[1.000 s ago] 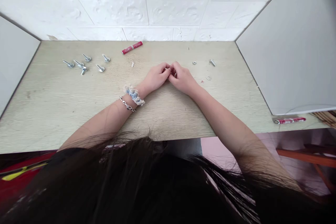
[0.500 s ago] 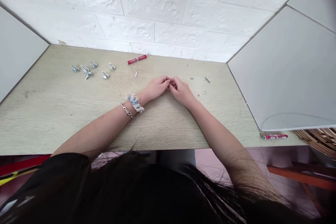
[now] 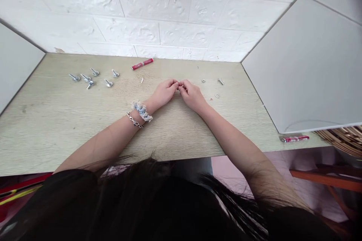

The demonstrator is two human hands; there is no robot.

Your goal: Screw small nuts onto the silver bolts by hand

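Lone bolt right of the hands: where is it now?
In the head view, the lone bolt lies near the back of the wooden desktop, right of the right hand, with a small nut just left of it and a washer in front.

Head-worn view, facing forward and down

Looking from just above the person's hair, close over the table, it frames the left hand and right hand mid-picture, with the white brick wall beyond.
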